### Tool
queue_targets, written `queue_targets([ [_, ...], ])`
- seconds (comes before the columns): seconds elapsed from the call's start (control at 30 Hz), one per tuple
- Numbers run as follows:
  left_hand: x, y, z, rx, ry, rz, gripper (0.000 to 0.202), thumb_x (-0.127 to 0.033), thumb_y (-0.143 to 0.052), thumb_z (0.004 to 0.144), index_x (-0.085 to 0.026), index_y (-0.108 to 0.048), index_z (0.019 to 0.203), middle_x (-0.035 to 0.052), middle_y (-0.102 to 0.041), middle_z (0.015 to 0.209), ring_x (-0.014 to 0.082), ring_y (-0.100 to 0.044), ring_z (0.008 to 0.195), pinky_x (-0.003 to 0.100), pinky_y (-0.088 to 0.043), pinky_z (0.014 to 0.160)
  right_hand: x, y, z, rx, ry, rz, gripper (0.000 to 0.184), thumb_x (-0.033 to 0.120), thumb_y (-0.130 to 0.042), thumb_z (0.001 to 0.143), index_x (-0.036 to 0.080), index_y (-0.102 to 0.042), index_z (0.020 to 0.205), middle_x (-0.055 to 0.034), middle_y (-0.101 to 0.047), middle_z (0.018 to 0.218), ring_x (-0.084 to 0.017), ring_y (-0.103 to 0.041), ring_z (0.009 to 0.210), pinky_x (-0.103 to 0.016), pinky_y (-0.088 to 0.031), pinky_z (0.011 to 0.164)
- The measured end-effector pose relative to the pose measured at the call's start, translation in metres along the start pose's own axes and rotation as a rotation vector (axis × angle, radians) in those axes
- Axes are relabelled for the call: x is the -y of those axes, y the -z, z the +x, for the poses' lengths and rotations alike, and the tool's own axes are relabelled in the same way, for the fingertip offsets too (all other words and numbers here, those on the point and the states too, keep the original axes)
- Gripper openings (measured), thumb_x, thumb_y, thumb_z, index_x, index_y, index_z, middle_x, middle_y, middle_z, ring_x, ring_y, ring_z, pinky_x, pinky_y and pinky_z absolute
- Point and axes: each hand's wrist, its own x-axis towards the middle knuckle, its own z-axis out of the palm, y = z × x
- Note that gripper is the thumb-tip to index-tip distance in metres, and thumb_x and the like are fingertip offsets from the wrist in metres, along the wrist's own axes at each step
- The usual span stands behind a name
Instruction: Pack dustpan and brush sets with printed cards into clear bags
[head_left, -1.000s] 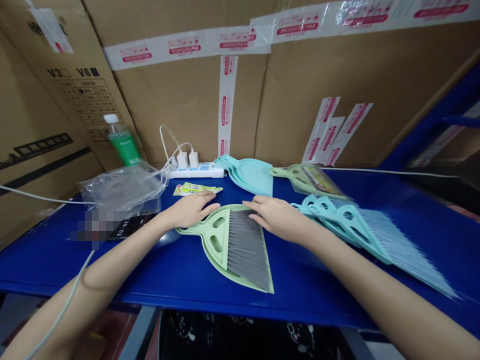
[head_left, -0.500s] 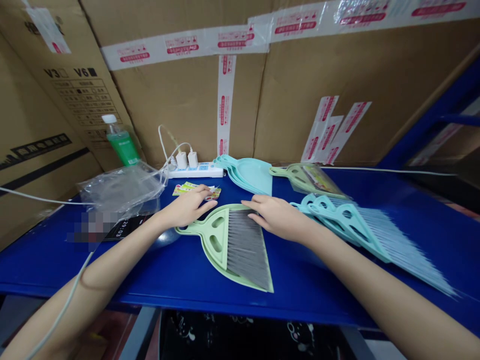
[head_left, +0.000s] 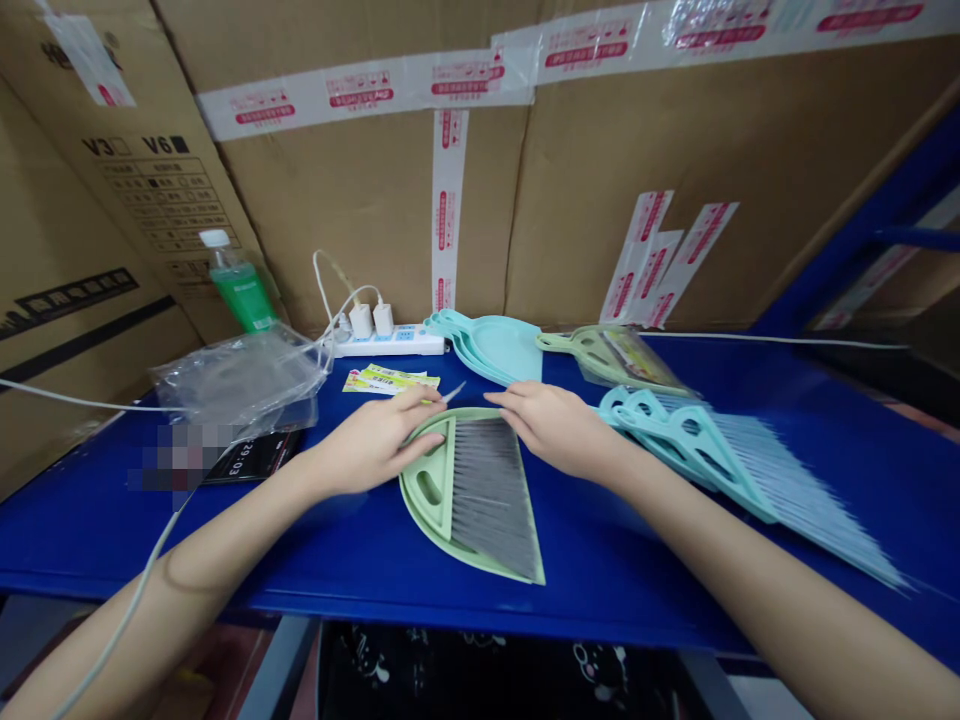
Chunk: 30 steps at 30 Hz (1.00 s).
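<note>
A light green dustpan [head_left: 424,492] lies on the blue table [head_left: 315,560], with a grey-bristled green brush [head_left: 487,500] nested in it. My left hand [head_left: 371,442] covers the pan's handle end. Its fingers are closed on a thin pale strip [head_left: 454,392] that pokes out past the fingertips, perhaps a paper label seen edge-on. My right hand [head_left: 559,425] rests flat on the brush's top right edge, fingers stretched out. A small stack of yellow-green labels [head_left: 390,379] lies just behind my left hand.
Stacked teal dustpans [head_left: 501,350] and a bagged green set [head_left: 619,358] sit behind. Several teal brushes [head_left: 720,455] fan out at right. Clear plastic bags [head_left: 240,380], a dark phone [head_left: 251,457], a green bottle [head_left: 238,285] and a power strip [head_left: 390,342] are at left, cardboard boxes [head_left: 637,200] behind.
My left hand reached back to the label stack, then came forward onto the pan's handle with a thin strip in its fingers. The pan's handle swung inward under the hand. My right hand barely moved.
</note>
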Motion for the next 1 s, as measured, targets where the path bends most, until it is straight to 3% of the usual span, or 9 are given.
queue_targets([
  [0.3, -0.029, -0.006, -0.014, 0.143, -0.345, -0.03, 0.036, -0.026, -0.042, 0.095, -0.013, -0.05, 0.128, 0.0098, -0.056, 0.133, 0.0227, -0.056, 0.117, 0.038, -0.046, 0.098, -0.007, -0.008, 0.001, -0.098, 0.038, 0.161, 0.035, 0.022, -0.038, 0.095, 0.02, -0.06, 0.122, -0.0088, -0.067, 0.108, -0.023, -0.061, 0.102, -0.038, -0.049, 0.087],
  [0.53, -0.032, -0.006, -0.016, 0.135, -0.424, -0.13, 0.031, -0.024, -0.05, 0.092, -0.013, -0.057, 0.12, 0.0076, -0.062, 0.125, 0.0216, -0.06, 0.11, 0.036, -0.049, 0.095, -0.01, -0.007, -0.001, -0.082, 0.111, 0.164, 0.03, 0.028, -0.052, 0.091, 0.025, -0.064, 0.118, -0.0078, -0.065, 0.098, -0.022, -0.061, 0.09, -0.034, -0.049, 0.076],
  [0.7, -0.033, -0.006, -0.019, 0.135, -0.422, -0.203, 0.028, -0.022, -0.052, 0.09, -0.014, -0.06, 0.115, 0.0065, -0.064, 0.122, 0.0198, -0.061, 0.107, 0.033, -0.05, 0.094, -0.009, -0.004, -0.001, -0.039, 0.072, 0.194, 0.033, 0.028, -0.061, 0.086, 0.024, -0.065, 0.118, -0.0078, -0.065, 0.1, -0.022, -0.061, 0.088, -0.034, -0.048, 0.074],
  [1.0, -0.032, -0.012, -0.019, 0.145, -0.461, -0.154, 0.036, -0.021, -0.052, 0.091, -0.02, -0.054, 0.127, 0.0065, -0.065, 0.116, 0.0191, -0.061, 0.107, 0.035, -0.047, 0.1, -0.009, -0.002, -0.001, 0.037, 0.027, 0.146, 0.032, 0.025, -0.065, 0.083, 0.028, -0.067, 0.115, -0.0058, -0.065, 0.102, -0.021, -0.064, 0.084, -0.031, -0.047, 0.069],
])
